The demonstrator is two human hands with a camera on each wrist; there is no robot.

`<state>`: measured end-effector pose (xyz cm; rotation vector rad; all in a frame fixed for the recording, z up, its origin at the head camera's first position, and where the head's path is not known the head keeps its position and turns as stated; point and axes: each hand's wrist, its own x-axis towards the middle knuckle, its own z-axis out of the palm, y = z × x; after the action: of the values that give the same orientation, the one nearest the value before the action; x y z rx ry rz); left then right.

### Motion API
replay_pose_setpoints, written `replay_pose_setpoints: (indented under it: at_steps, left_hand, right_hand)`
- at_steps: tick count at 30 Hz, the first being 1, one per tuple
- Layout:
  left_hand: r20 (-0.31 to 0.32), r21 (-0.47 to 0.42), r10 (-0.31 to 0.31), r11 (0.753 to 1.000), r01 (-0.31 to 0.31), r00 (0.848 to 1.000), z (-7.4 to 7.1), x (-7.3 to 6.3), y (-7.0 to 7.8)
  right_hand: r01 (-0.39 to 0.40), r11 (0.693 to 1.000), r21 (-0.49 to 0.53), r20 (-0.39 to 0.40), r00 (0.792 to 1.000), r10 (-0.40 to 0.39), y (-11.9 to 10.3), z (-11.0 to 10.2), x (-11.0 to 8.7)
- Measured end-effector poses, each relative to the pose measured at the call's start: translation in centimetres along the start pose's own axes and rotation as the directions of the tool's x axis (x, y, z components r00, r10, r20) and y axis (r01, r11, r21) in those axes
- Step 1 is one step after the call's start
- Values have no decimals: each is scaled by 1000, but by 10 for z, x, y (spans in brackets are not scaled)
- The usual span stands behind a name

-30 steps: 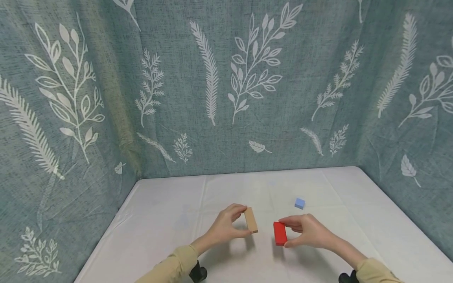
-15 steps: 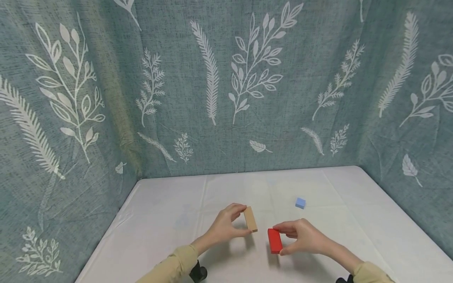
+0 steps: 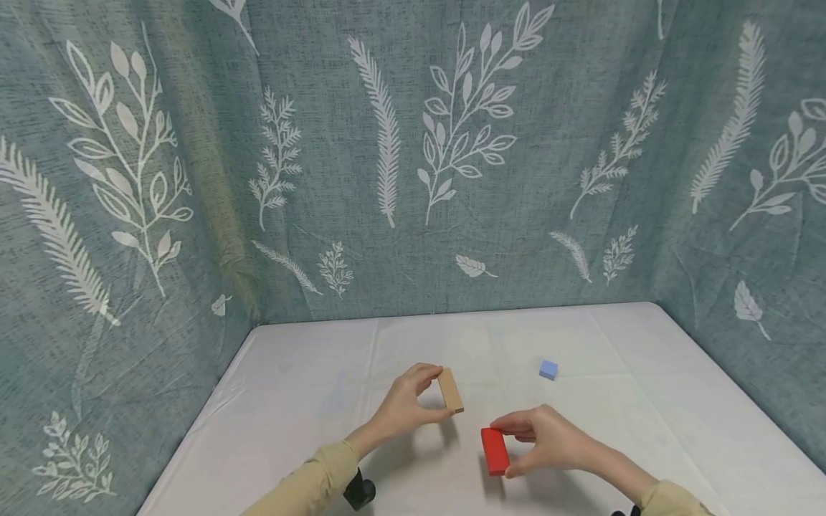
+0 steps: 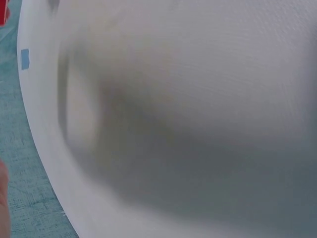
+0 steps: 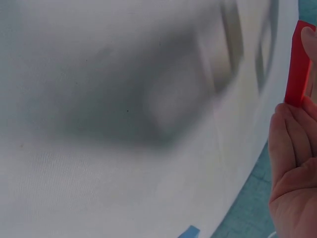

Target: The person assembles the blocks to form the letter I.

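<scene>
My left hand (image 3: 404, 403) pinches a plain wooden block (image 3: 450, 390) by its two ends, thumb at the near end and fingers at the far end. A red block (image 3: 495, 452) of similar shape is pinched the same way in my right hand (image 3: 547, 441). Both blocks are held above the white table, with shadows below them, and a gap lies between them. In the right wrist view the red block (image 5: 298, 64) stands between thumb and fingertips. The left wrist view catches only a sliver of the left hand (image 4: 4, 201); the wooden block is out of that view.
A small blue block (image 3: 548, 370) lies on the white-covered table (image 3: 310, 373) beyond the right hand. Grey-green cloth (image 3: 413, 272) with white leaf prints hangs behind the table and along both sides.
The right hand has carried the red block left and nearer to me. The left hand has shifted slightly left and away with the wooden block. The blue block stays put.
</scene>
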<state>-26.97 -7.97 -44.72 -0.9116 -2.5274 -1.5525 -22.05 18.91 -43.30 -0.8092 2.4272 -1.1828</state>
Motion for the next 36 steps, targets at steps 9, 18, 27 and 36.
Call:
replay_pose_setpoints:
  at_steps: [9,18,27,36]
  left_hand:
    - [-10,7,6,1000,-6,1000,-1,0,-3]
    - [-18,9,-4,1000,4,1000,0,-1,-4]
    - [-13,27,-15,1000,15,1000,2,-2,-4]
    - [-11,35,-5,999,5,1000,2,-2,-3]
  right_hand:
    - [-12,1000,3,4,1000,12,0,6,-2]
    - [-51,999,-10,27,998,51,7,15,-5]
    - [-51,997,-57,25,998,52,12,21,-6]
    - [-17,991,-133,18,1000,20,14,26,-6]
